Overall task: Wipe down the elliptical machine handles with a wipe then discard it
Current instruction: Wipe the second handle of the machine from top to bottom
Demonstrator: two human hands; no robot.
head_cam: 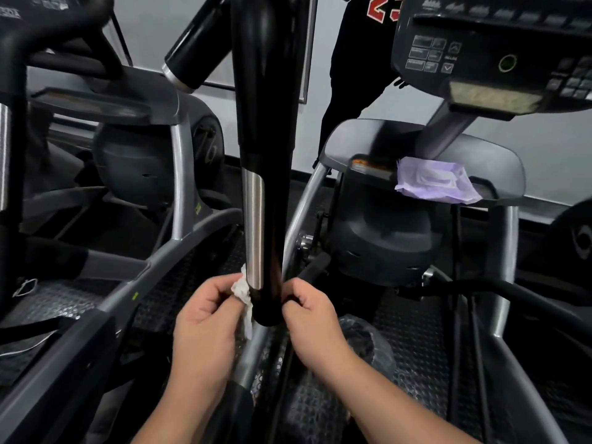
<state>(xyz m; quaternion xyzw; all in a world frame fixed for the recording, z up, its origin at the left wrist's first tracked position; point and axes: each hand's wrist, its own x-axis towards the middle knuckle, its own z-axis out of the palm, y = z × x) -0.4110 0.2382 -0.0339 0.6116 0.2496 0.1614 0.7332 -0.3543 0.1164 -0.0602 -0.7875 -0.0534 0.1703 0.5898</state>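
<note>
A black elliptical handle (pixel 266 129) with a silver strip runs down the middle of the view to its lower end near my hands. My left hand (pixel 205 312) pinches a crumpled white wipe (pixel 242 291) against the handle's left side near its bottom. My right hand (pixel 309 310) has its fingers curled against the handle's right side at the same height; whether the wipe reaches round under those fingers is hidden.
A purple wipes pack (pixel 437 184) lies on the grey shroud (pixel 499 161) right of the handle. The console (pixel 493 56) hangs at upper right. A person in a black top (pixel 368 43) stands behind. Another machine (pixel 105 129) crowds the left. A dark bag (pixel 368 341) lies on the floor below.
</note>
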